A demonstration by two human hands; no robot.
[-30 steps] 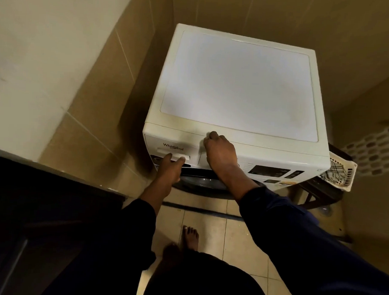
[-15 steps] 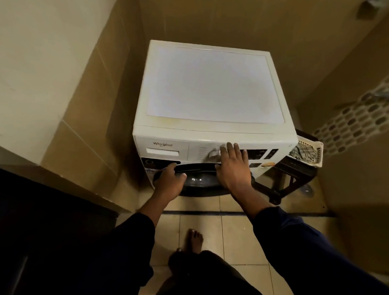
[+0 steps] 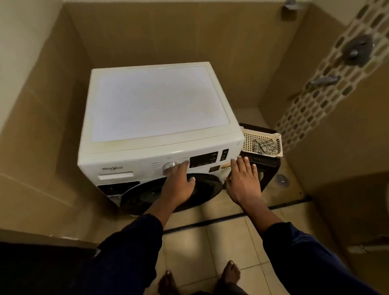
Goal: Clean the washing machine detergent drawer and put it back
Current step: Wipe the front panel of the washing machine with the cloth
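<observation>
A white front-loading washing machine (image 3: 159,108) stands in a tiled corner. Its detergent drawer (image 3: 115,174) sits closed in the upper left of the front panel, under the brand name. My left hand (image 3: 179,183) hovers with relaxed fingers in front of the dial (image 3: 169,167) and the dark round door (image 3: 142,196). My right hand (image 3: 243,181) is stretched out flat near the panel's right end, fingers straight, holding nothing. Neither hand touches the drawer.
A cream plastic basket (image 3: 263,142) with a checked cloth (image 3: 263,146) rests on a dark stool (image 3: 266,168) right of the machine. Taps (image 3: 323,80) are on the right wall, a floor drain (image 3: 282,180) below. My bare feet (image 3: 230,273) stand on the floor tiles.
My left hand left the drawer area and moved right, in front of the dial. My right hand slid from the panel's middle to its right end. The view swung to the right.
</observation>
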